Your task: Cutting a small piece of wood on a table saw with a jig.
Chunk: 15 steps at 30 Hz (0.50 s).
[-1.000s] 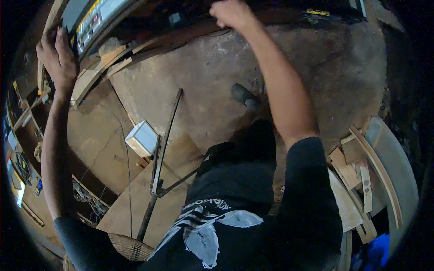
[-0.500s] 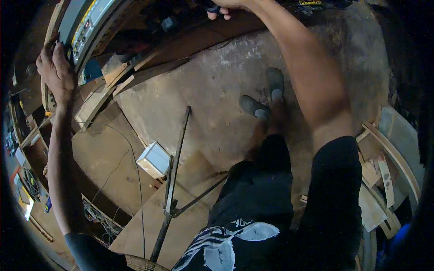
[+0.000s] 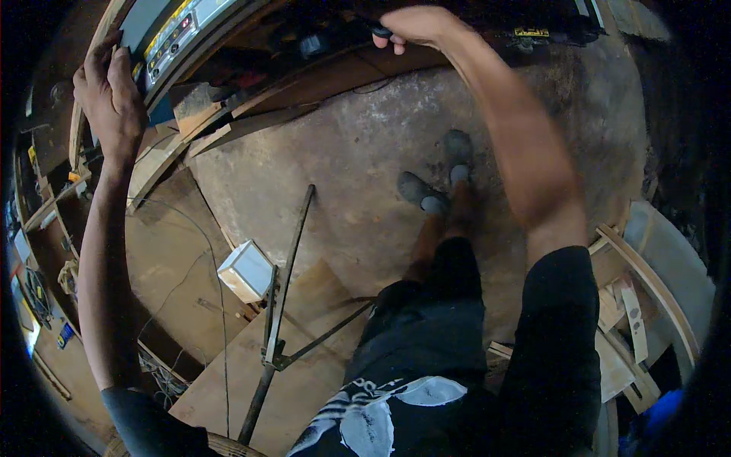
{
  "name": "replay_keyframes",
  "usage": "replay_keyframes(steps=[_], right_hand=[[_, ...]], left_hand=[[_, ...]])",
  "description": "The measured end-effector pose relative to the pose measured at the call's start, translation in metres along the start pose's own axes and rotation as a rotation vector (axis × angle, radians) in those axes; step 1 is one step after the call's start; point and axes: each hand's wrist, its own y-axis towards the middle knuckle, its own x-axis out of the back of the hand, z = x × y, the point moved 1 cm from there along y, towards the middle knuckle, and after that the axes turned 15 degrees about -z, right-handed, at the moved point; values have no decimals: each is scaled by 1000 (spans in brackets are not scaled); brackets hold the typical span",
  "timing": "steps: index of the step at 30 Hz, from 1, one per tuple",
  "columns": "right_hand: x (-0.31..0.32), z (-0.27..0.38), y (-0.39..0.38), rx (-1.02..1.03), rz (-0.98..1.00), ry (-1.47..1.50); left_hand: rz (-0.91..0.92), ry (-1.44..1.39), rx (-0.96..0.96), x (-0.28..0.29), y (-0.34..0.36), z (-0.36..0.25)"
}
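Note:
At the upper left, my left hand (image 3: 113, 107) reaches up to the edge of a pale grey panel (image 3: 145, 23). Its fingers lie stretched along the panel, beside a wooden strip (image 3: 116, 17). Right next to it is a silvery housing (image 3: 183, 34) with a yellow stripe and a row of round buttons or sockets. My right hand (image 3: 419, 29) is at the top middle, over a dark recess, its fingers curled around a small black thing (image 3: 381, 32), perhaps a handle. Most of that black thing is hidden by the hand and shadow.
A jointed metal stand (image 3: 278, 335) rises near my body, with a white-faced wooden box (image 3: 246, 270) beside it. Loose boards (image 3: 156, 171) lie below my left hand, and a thin cable (image 3: 221, 305) crosses the floor. Curved wooden pieces (image 3: 655, 282) are stacked at the right.
The whole view has shifted a little, so the bench and both hands appear lower and farther right. My left hand keeps its place on the panel; my right hand still holds the black thing.

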Motion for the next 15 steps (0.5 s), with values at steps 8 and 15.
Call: replay_keyframes(steps=[8,15], right_hand=[[24,40,-50,-49,45,-135],[11,29,-59,69,-32,-129]], left_hand=[[42,27,35,3,-3,-4],[35,-11,85,4,-10,-5]])
